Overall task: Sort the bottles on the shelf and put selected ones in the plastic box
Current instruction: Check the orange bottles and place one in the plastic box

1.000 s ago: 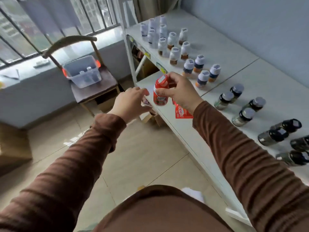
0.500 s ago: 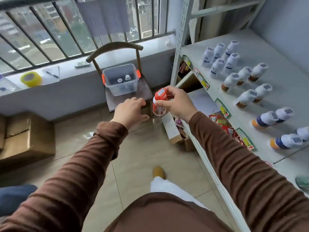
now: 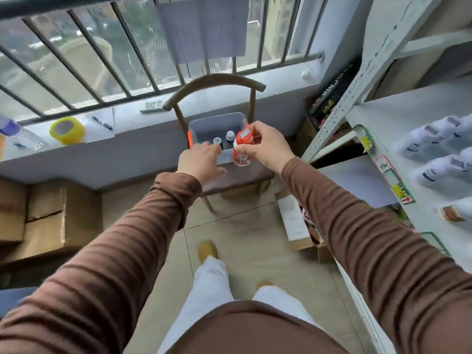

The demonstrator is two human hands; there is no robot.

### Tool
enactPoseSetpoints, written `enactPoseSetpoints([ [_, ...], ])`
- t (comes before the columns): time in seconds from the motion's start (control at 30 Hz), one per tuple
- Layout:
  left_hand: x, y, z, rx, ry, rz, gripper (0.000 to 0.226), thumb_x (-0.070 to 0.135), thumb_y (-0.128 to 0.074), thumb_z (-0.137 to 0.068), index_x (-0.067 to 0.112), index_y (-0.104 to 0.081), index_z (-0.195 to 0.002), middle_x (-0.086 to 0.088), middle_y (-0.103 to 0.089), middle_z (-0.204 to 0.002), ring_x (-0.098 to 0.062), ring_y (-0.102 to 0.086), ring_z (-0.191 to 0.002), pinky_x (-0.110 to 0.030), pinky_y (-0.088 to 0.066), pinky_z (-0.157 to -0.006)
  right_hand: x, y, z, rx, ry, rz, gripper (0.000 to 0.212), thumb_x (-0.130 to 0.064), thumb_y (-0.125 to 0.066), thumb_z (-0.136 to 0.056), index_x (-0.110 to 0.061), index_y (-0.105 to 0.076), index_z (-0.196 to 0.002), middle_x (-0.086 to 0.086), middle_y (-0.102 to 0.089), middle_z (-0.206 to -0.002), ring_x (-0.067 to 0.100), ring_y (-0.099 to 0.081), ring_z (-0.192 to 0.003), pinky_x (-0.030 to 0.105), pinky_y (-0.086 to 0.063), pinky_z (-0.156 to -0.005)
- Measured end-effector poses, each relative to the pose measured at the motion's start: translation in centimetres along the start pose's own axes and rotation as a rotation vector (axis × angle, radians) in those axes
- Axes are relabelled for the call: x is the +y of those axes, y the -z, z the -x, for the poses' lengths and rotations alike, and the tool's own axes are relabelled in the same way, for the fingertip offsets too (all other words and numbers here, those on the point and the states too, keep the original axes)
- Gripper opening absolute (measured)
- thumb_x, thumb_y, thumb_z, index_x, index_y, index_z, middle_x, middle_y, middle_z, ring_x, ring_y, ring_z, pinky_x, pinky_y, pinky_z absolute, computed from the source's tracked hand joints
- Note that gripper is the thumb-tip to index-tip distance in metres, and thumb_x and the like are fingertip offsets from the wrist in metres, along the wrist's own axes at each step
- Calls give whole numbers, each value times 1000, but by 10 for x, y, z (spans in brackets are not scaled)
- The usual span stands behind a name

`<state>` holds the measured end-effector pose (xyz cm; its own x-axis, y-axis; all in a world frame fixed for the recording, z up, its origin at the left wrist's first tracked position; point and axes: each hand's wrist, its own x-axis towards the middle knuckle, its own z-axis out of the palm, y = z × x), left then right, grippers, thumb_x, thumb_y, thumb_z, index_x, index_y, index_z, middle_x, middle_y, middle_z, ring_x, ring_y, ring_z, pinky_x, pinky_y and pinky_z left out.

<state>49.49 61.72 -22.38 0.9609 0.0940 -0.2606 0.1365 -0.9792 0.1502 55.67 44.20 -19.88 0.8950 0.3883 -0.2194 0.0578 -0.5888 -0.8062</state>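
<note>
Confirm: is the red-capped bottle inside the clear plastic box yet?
Not yet. The right hand grips the red-capped bottle at the near rim of the clear plastic box; two other bottles already stand inside.

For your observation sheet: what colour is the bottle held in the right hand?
Red, with a clear base, seen in the head view: the bottle in the right hand.

Red bottle [image 3: 242, 145] upright above clear plastic box [image 3: 217, 123] on chair, two bottles [image 3: 223, 140] inside
</note>
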Motion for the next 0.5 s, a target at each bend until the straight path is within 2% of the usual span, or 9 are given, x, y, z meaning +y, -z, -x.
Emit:
enactPoseSetpoints([
  [0.23,-81,-23,-105,-33,-30,-75,48,47,-67,-85,21,-57,-125,-4,-61,-125,-28,-56,-115,-42,-49,-88,8,-72,-127,7,-119,54,50,-32,-77,-81,-25,-51,-123,2,-58,-129,21,-56,-117,40,-49,-104],
  [0.33,-105,-47,-145,-42,-33,-90,45,44,-67,-86,21,-58,-124,-4,-61,-125,-28,-56,-115,-42,-48,-88,26,-101,-174,-26,-136,156,49,-35,-75,-83,-25,-50,-124,-1,-57,-126,18,-54,-111,36,-47,-104],
  [0.4,-117,-66,-171,-32,-28,-103,41,40,-64,-87,20,-59,-122,-5,-61,-122,-28,-56,-113,-41,-47,-87,42,-119,-202,-55,-149,201,47,-34,-72,-85,-25,-50,-125,-3,-55,-119,15,-50,-103,31,-45,-100],
  [0.5,-129,-94,-208,-17,-52,-155,33,34,-61,-90,18,-59,-119,-6,-62,-117,-30,-57,-110,-40,-46,-82,70,-145,-241,-112,-182,241,43,-31,-71,-83,-25,-50,-120,0,-61,-116,19,-58,-103,28,-45,-90],
])
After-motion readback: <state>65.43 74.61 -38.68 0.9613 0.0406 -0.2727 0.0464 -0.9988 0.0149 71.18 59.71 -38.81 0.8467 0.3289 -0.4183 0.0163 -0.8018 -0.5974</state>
